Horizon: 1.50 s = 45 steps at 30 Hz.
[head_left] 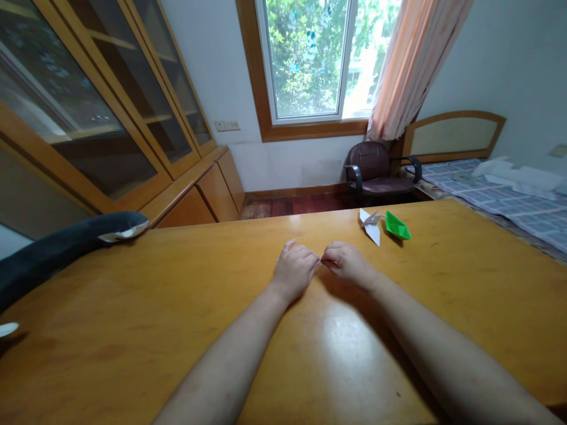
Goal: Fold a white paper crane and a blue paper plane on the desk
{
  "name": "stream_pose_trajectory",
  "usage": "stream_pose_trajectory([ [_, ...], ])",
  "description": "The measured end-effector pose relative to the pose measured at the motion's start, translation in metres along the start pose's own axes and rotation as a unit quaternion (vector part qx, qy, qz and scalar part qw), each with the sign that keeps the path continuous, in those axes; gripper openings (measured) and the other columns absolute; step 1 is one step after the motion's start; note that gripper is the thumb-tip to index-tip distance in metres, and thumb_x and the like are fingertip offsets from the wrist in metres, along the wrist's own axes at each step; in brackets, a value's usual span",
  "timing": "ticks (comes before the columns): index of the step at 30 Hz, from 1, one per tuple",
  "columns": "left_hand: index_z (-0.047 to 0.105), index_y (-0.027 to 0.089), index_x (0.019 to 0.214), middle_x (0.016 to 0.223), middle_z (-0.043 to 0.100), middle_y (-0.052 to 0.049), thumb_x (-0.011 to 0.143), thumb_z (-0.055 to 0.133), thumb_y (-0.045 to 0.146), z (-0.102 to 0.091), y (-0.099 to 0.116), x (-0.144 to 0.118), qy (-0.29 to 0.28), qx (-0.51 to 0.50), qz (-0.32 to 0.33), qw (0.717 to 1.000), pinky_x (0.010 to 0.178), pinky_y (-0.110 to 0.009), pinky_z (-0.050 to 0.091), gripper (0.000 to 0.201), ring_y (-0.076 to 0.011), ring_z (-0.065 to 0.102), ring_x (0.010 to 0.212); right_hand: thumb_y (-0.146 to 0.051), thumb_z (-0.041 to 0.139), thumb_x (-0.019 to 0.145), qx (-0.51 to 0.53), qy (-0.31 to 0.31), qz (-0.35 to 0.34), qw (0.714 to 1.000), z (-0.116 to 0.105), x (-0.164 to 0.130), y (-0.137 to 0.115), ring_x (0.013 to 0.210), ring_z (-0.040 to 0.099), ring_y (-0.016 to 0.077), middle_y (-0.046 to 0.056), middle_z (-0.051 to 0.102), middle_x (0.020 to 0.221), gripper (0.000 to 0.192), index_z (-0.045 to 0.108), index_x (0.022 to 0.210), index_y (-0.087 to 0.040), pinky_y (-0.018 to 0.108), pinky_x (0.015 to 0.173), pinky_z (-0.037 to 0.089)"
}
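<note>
My left hand [296, 268] and my right hand [348, 264] meet over the middle of the table, fingertips nearly touching. Between them shows a bit of a thin blue piece [321, 260], possibly paper, pinched by both hands. Another sliver of blue pokes out past the left side of my left hand. Most of the piece is hidden by my fingers, so its shape cannot be made out. To the right of my right hand, a white folded-paper crane [371, 225] lies beside a green folded-paper boat [397, 226].
The wooden table [146, 319] fills the foreground. A dark, curved padded object [75, 236] rests on its left edge, with a white item [9, 329] below it. Beyond stand a glass-doored cabinet [133, 100], a brown armchair [376, 165] and a bed [496, 189].
</note>
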<state>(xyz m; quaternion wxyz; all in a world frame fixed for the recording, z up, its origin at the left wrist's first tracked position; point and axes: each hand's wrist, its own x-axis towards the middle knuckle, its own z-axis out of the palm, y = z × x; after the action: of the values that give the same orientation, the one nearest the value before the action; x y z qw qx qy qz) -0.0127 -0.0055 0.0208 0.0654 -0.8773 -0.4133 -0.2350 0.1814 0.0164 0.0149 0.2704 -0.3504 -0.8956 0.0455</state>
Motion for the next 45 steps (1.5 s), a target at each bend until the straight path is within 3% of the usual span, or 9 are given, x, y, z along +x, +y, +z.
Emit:
stream_pose_trajectory([
  [7,0.068,0.021,0.089,0.087,0.071,-0.004,0.089,0.057,0.029,0.002,-0.017,-0.002,-0.027,-0.014,-0.024,0.999,0.101,-0.046,0.031,0.014,-0.0211,0.059,0.088,-0.01,0.055,0.08,0.013,0.024,0.049,0.998,-0.003,-0.007,0.016,0.069,0.058,0.0161,0.006,0.066,0.07,0.017,0.068,0.072,-0.017,0.025,0.066,0.044],
  [13,0.069,0.021,0.085,0.084,0.071,-0.004,0.091,0.053,0.029,0.0,-0.016,-0.001,-0.025,-0.021,-0.015,0.999,0.097,-0.044,0.032,0.018,-0.02,0.06,0.084,-0.011,0.055,0.082,0.02,0.016,0.04,0.999,-0.006,-0.006,0.018,0.07,0.058,0.016,0.006,0.066,0.071,0.016,0.069,0.075,-0.016,0.025,0.066,0.043],
  [18,0.069,0.021,0.082,0.082,0.072,-0.004,0.091,0.053,0.028,-0.001,-0.014,-0.001,-0.018,-0.023,-0.02,0.999,0.094,-0.043,0.033,0.019,-0.0198,0.06,0.082,-0.012,0.057,0.082,-0.038,-0.018,0.054,0.998,-0.013,-0.002,0.009,0.073,0.058,0.0164,0.006,0.068,0.076,0.015,0.071,0.079,-0.016,0.026,0.068,0.04],
  [24,0.068,0.021,0.08,0.08,0.071,-0.004,0.09,0.054,0.027,0.002,-0.008,0.0,-0.008,-0.006,-0.013,1.0,0.094,-0.043,0.032,0.019,-0.0192,0.06,0.081,-0.027,0.055,0.09,-0.127,-0.058,0.06,0.988,-0.012,0.006,-0.016,0.077,0.057,0.0173,0.006,0.071,0.08,0.02,0.072,0.081,-0.02,0.03,0.068,0.031],
  [31,0.07,0.021,0.081,0.081,0.071,-0.004,0.09,0.055,0.028,0.002,-0.005,0.0,-0.023,-0.007,0.002,1.0,0.094,-0.042,0.032,0.019,-0.0193,0.06,0.082,-0.025,0.055,0.089,-0.126,-0.077,0.064,0.987,-0.007,0.006,-0.017,0.071,0.056,0.0161,0.005,0.071,0.073,0.025,0.069,0.069,-0.019,0.031,0.063,0.025],
  [45,0.071,0.021,0.08,0.079,0.071,-0.004,0.091,0.053,0.028,-0.001,-0.011,-0.001,-0.02,-0.029,0.002,0.999,0.085,-0.039,0.034,0.021,-0.0187,0.061,0.077,-0.024,0.058,0.087,-0.092,-0.074,0.082,0.99,-0.009,0.005,-0.014,0.076,0.059,0.0163,0.006,0.073,0.079,0.017,0.073,0.079,-0.02,0.03,0.067,0.026],
])
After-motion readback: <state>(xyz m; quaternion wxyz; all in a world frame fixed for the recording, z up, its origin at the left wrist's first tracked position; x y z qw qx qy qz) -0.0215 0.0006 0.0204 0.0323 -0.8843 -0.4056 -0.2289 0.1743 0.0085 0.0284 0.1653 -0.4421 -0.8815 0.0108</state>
